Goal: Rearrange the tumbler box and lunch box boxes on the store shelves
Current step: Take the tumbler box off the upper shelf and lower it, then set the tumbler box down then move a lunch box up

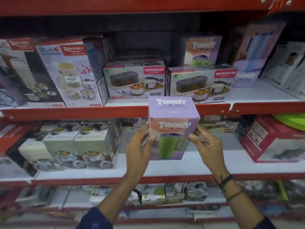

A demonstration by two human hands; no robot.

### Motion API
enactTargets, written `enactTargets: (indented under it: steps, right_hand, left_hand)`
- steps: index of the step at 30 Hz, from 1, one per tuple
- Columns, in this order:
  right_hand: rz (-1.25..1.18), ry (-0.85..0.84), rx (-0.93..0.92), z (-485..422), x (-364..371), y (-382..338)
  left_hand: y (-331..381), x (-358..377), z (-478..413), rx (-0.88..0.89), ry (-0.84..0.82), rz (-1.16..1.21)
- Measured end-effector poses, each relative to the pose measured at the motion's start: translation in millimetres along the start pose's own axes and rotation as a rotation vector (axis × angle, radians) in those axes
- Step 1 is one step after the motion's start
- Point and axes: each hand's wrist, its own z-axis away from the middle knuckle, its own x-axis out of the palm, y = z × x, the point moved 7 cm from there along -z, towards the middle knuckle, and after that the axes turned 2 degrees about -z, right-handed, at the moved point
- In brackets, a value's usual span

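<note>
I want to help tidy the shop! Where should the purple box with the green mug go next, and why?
Probably lift the purple cardboard tumbler box, held between the left hand and right hand, up to the upper red-edged shelf. A matching purple tumbler box stands there behind the lunch box cartons, so it likely belongs with it.

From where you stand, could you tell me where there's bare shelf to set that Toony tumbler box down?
Middle shelf: bare between the stacked lunch box boxes and the red box. Upper shelf: a small patch right of the Varmora boxes; its left half is packed.
</note>
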Motion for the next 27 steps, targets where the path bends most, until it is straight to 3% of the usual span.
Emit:
enactTargets:
  steps: [6,19,27]
  right_hand:
    - [0.079,-0.052,0.161,20.5,-2.0,70.7]
    - [0.119,-0.132,0.337,-1.5,5.5,155.4]
    - [0.218,-0.148,0.352,-4.8,6.6,165.3]
  left_hand:
    - [-62.0,32.8,25.2,-0.154,-0.08,-0.001]
    - [-141.1,80.9,7.6,-0.262,-0.209,-0.164]
    - [-147.4,87.0,1.7,-0.175,-0.322,-0.303]
